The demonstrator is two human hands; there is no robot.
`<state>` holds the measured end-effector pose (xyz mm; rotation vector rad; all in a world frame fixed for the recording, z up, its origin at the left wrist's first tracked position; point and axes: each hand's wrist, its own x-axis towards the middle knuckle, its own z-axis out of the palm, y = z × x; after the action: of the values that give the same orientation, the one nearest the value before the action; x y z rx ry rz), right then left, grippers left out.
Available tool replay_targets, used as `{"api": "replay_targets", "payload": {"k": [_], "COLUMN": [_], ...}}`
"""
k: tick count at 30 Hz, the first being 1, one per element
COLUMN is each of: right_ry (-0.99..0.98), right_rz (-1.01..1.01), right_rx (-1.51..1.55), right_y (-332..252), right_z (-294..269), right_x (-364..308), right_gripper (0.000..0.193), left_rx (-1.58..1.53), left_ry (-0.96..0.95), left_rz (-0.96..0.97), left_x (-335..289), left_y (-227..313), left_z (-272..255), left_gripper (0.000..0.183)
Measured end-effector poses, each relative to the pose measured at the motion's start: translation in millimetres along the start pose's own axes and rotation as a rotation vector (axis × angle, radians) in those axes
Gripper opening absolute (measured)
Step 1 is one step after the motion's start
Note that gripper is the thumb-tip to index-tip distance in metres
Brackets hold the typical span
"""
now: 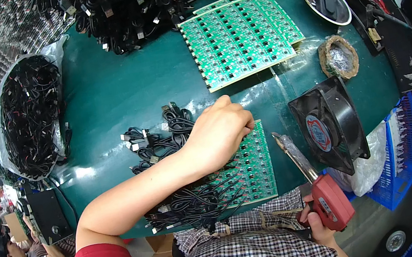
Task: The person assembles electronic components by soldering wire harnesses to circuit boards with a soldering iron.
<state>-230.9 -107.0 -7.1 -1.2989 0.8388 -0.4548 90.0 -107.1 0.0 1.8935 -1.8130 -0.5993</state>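
A green circuit board panel [257, 166] with rows of small parts lies on the bench's near edge. Thin black cables run onto its left side from a bundle of black USB cables [186, 206]. My left hand [223, 128] is over the panel's upper part, its fingers curled together; what they pinch, if anything, is hidden. At the panel's right, my right hand [318, 225] grips a red soldering gun [332, 202], its metal barrel slanting up and left to a tip beside the board. Loose black USB cables [151, 143] lie left of my left hand.
More green panels [240, 40] lie stacked farther back. A black fan [330, 128] stands right of the soldering gun, near a brown-rimmed dish [338, 57]. Cables fill a plastic-lined container [30, 115] at left and heap up at the back [125, 13]. Blue crates [398, 155] stand at right.
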Motion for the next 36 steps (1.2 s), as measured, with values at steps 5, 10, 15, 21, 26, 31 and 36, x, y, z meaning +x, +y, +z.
{"api": "replay_targets", "payload": {"k": [5,10,15,21,26,31,36], "right_ry": [0.001,-0.075,-0.079,-0.069,-0.061,-0.007,0.0], "right_rz": [0.001,-0.032,-0.045,-0.062,-0.022,0.074,0.028], "right_rx": [-0.043,-0.079,-0.094,-0.04,-0.055,0.02,-0.031], "right_y": [-0.7,-0.6,1.1,1.0,-2.2,-8.3,4.8], "right_z": [2.7,1.2,2.4,7.4,7.9,11.8,10.3], "right_x": [5.0,10.4,14.3,17.2,19.1,24.2,23.5], "right_gripper": [0.037,0.039,0.039,0.037,0.028,0.013,0.013], "left_rx": [0.071,0.157,0.212,0.288,0.292,0.253,0.228], "left_ry": [-0.019,0.032,0.122,0.159,0.143,0.169,0.15], "left_rz": [-0.045,0.022,0.07,0.068,0.051,0.03,-0.01], "left_x": [2.8,2.5,-1.4,-4.4,-5.6,-3.8,-3.6], "left_y": [3.8,2.0,4.2,5.2,7.4,11.5,13.6], "left_z": [3.3,8.3,14.5,23.5,22.2,23.0,21.0], "left_gripper": [0.011,0.011,0.011,0.012,0.013,0.013,0.012]}}
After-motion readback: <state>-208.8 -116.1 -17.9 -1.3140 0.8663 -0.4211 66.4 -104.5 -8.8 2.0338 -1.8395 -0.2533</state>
